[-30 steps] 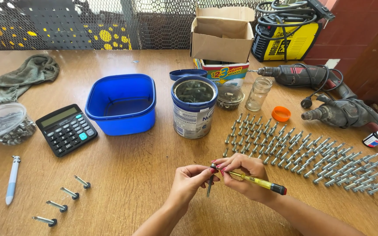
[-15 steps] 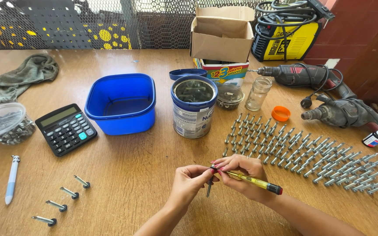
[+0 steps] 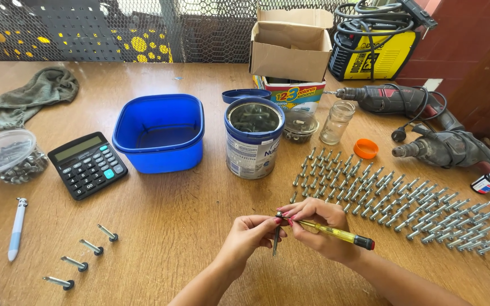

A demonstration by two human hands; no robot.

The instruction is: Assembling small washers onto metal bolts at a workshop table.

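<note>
left hand [image 3: 249, 235] pinches bolt [image 3: 277, 238] | right hand [image 3: 319, 224] grips screwdriver [image 3: 336, 233] on it | done: bolt rows [image 3: 392, 198] beyond right hand | left: four bolts [image 3: 80, 260] far left of left hand

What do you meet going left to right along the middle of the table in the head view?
Clear tub of screws → calculator → blue plastic tub → metal tin → glass jar → orange cap → grey power drill

A single head-worn camera looks steeply down and forward from close above the left hand [image 3: 249, 237] and right hand [image 3: 320, 228], the wooden table [image 3: 188, 226] stretching beyond them to a mesh fence [image 3: 114, 28].
</note>
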